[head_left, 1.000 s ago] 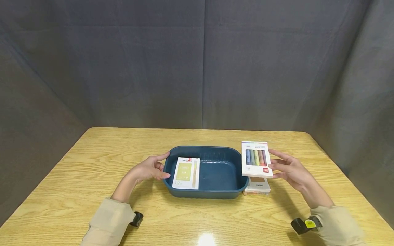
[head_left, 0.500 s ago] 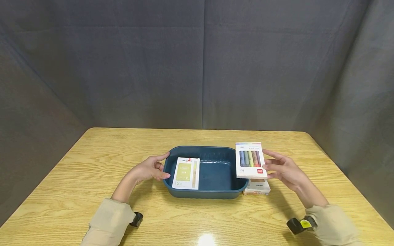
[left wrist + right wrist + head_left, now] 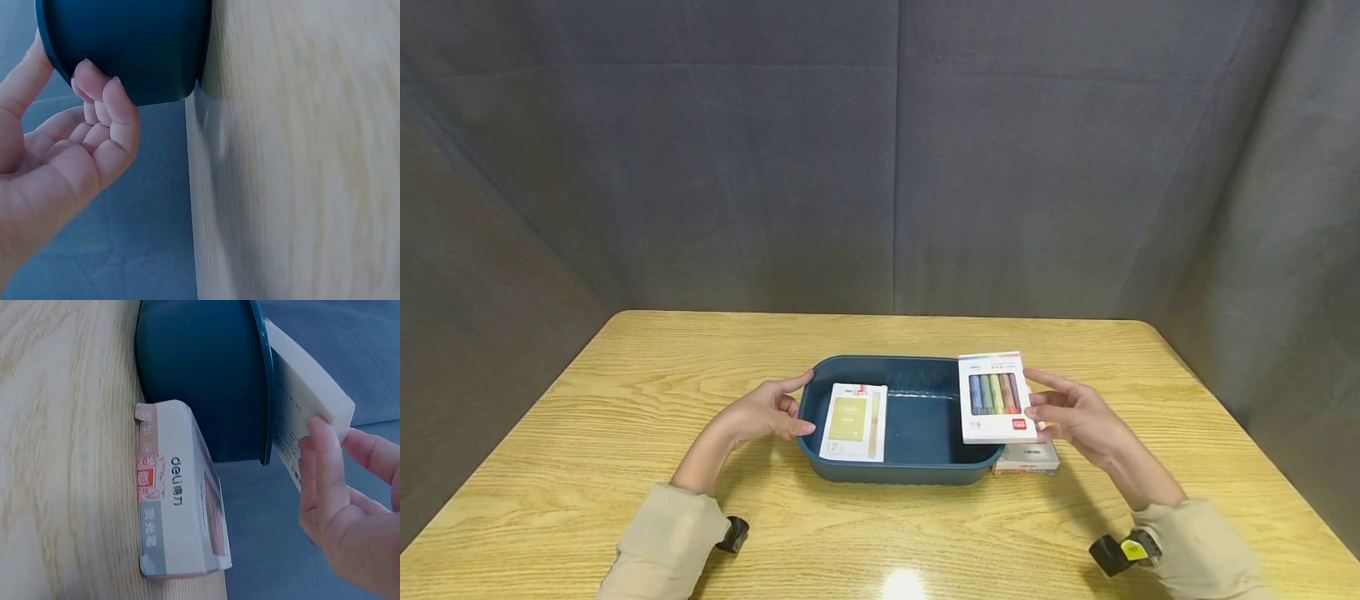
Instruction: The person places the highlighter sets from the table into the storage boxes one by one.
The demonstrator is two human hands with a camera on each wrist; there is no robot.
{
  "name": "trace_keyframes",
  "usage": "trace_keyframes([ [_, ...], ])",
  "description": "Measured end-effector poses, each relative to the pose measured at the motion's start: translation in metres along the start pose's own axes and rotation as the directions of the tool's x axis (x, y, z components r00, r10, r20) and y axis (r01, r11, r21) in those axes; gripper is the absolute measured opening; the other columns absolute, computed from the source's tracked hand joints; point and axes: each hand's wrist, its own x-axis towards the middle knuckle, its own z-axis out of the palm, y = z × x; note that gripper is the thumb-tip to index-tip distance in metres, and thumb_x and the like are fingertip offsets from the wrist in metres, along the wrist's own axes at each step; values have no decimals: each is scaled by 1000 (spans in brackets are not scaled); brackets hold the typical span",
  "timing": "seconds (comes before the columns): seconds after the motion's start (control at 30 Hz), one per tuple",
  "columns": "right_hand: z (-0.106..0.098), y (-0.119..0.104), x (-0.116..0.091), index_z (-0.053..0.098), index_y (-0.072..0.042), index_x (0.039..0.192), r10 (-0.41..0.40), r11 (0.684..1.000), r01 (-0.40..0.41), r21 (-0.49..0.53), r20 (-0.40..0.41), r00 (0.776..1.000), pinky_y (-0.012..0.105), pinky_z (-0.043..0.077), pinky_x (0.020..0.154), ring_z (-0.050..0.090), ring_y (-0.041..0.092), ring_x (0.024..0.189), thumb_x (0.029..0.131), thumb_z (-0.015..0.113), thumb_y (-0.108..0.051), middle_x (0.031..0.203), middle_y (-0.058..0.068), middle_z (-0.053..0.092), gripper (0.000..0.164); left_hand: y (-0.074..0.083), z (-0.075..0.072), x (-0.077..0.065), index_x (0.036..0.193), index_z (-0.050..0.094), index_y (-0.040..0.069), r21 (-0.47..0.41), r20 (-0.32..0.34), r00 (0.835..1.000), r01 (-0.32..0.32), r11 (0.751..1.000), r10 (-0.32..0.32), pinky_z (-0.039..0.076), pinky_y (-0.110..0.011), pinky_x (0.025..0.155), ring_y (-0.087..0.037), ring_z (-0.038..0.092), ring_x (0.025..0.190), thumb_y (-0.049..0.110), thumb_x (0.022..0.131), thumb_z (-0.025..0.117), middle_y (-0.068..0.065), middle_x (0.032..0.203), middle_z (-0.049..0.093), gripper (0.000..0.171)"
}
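Fingers (image 3: 1048, 381) of my right hand (image 3: 1082, 425) pinch the marker box (image 3: 996, 398) edge-on, left hand (image 3: 763, 410) grips the bin (image 3: 895, 473), prolly steadying it.

A loose, softly creased beige left sleeve (image 3: 658, 537) is worn, matched by a right sleeve (image 3: 1202, 546) of the same colour. The left hand (image 3: 765, 411) and right hand (image 3: 1081, 421) are left bare. Beside the left cuff a small, rounded black device (image 3: 734, 534) is worn; beside the right, a similar black gadget (image 3: 1109, 556) is marked with a bright yellow label (image 3: 1134, 549), its print too small to be read.
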Motion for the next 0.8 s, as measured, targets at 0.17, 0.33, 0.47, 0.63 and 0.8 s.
trace_keyframes([
  [0.17, 4, 1, 2, 21, 9, 137, 9, 1000, -9, 3, 6, 1000, 25, 50, 59, 58, 15, 76, 83, 55, 7, 93, 8, 53, 64, 0, 0, 0, 141, 11, -4, 0, -4, 1000, 4, 1000, -4, 41, -27, 55, -13, 46, 53, -1, 77, 67, -3, 62, 43, 85],
  [0.33, 9, 1, 3, 22, 10, 136, 11, 1000, -11, -22, -1, 1000, 25, 50, 59, 59, 15, 74, 83, 56, 7, 92, 8, 53, 64, 0, 0, 1, 141, 10, -4, -2, -2, 1000, 7, 1000, -7, 40, -26, 55, -12, 44, 53, -1, 77, 67, -3, 61, 42, 86],
  [0.47, 13, 1, 4, 20, 11, 136, 23, 999, -23, -34, -3, 1000, 25, 50, 59, 59, 15, 74, 82, 56, 8, 92, 9, 54, 65, 0, 0, 1, 141, 10, -3, -1, -4, 1000, 9, 1000, -9, 40, -27, 55, -13, 44, 53, 1, 77, 68, -3, 62, 42, 86],
  [0.63, 17, 0, 4, 19, 12, 136, 41, 997, -41, -65, -1, 999, 26, 50, 59, 59, 15, 74, 82, 55, 8, 92, 9, 53, 65, -1, -1, 1, 141, 10, -3, -3, -1, 1000, 11, 1000, -11, 41, -27, 55, -14, 45, 53, 1, 77, 68, -3, 62, 41, 87],
  [0.8, 20, 2, 7, 19, 12, 136, 43, 996, -43, -77, 3, 999, 26, 51, 59, 58, 13, 73, 82, 54, 9, 90, 9, 52, 65, -1, -1, 0, 141, 10, -2, -7, 0, 1000, 10, 1000, -10, 40, -27, 55, -13, 43, 53, 1, 77, 68, -2, 62, 40, 87],
])
